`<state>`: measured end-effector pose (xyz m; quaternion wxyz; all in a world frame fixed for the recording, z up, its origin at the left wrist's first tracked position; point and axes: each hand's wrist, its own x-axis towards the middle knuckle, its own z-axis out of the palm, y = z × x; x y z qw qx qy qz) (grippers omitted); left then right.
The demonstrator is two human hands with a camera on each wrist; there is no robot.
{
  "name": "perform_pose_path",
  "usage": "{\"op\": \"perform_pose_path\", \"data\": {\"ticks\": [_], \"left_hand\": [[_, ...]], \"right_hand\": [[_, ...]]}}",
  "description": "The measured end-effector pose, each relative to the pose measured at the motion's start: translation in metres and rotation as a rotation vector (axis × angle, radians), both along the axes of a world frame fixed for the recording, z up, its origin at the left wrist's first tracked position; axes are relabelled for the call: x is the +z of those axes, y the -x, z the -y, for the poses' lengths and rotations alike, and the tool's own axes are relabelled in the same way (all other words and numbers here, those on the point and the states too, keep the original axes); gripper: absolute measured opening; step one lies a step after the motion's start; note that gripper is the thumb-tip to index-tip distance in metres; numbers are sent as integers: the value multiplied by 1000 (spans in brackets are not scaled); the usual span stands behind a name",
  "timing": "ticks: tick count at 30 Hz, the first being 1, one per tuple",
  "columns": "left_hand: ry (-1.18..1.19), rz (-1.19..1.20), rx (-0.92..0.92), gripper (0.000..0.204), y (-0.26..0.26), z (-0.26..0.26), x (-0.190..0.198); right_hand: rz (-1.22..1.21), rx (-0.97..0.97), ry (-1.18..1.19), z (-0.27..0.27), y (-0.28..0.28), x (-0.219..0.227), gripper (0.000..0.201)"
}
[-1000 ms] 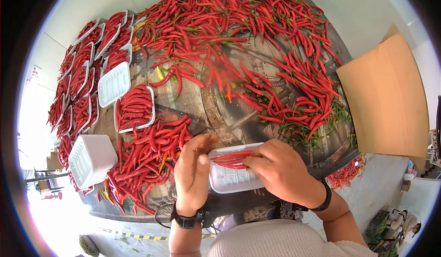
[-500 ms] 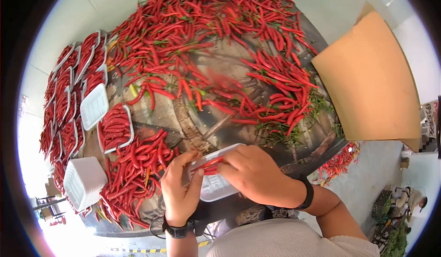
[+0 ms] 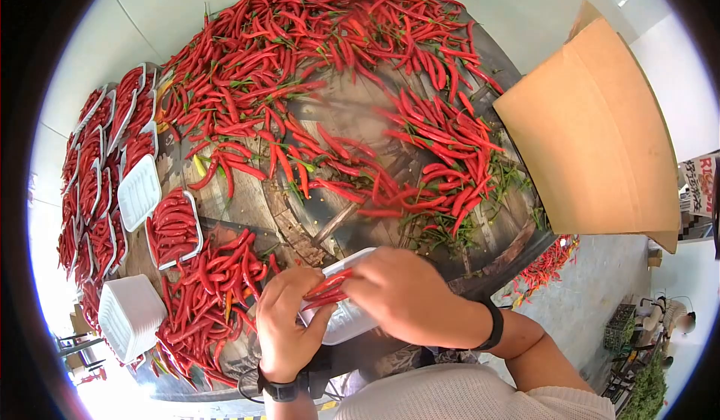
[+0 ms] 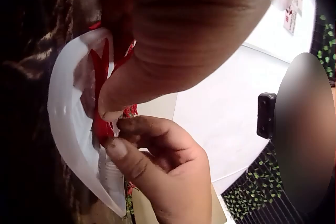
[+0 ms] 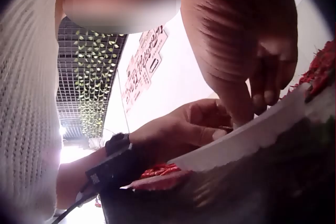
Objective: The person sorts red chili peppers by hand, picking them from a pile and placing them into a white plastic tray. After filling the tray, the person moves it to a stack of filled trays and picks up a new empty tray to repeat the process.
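Observation:
A white plastic tray (image 3: 349, 322) lies in front of me at the table's near edge, partly covered by both hands. A few red chili peppers (image 3: 328, 289) lie over its left end. My left hand (image 3: 287, 322) holds their left ends between thumb and curled fingers. From the other side my right hand (image 3: 401, 294) pinches the same peppers. In the left wrist view, the right thumb and forefinger meet at one end of the red peppers (image 4: 101, 92), beside the left thumb. The right wrist view hides the peppers behind the tray's side (image 5: 236, 142).
A loose heap of chilies (image 3: 214, 292) lies left of the tray, beside a stack of empty trays (image 3: 131, 315). Filled trays (image 3: 174, 229) stand at far left. A big chili pile (image 3: 330, 30) covers the table's back. A cardboard box (image 3: 600, 135) stands at right.
The left hand has come in from the tray's left side and its fingers have closed on the peppers. The right hand has shifted left with them; the head view has also moved.

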<state>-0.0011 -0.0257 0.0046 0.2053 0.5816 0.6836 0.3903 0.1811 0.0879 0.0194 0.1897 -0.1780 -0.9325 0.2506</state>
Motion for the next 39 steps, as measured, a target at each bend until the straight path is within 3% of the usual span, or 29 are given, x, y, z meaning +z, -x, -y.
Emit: {"op": "perform_pose_path", "data": {"ticks": [1,4,8,10,17,25,29,34,36,37,39], "left_hand": [[-10,-9,-5,50,0,0,0],[-33,-29,-13,50,1,-1,1],[-63,-42,-20,50,0,-2,4],[-78,-38,-19,50,1,-1,4],[-125,-23,8,49,2,0,3],[-152,-25,10,47,3,1,4],[-159,-22,20,47,2,3,4],[-176,6,33,47,3,7,0],[-170,39,41,46,1,8,0],[-171,40,34,46,0,8,2],[-179,16,35,45,-3,6,5]], "right_hand": [[0,3,3,-6,-3,3,15],[22,-264,-89,-29,-13,7,20],[3,-334,-176,-46,-15,3,11],[121,-384,-205,-48,-14,2,10],[140,-446,-231,-53,-11,-7,12],[-111,-362,-54,-44,-16,7,19],[-197,-388,-90,-44,-22,3,18],[-353,-676,-178,-34,-64,55,13],[-515,-913,-350,-31,-92,86,11],[-557,-1105,-567,-36,-109,99,11],[-442,-1297,-826,-48,-148,145,15]]}}
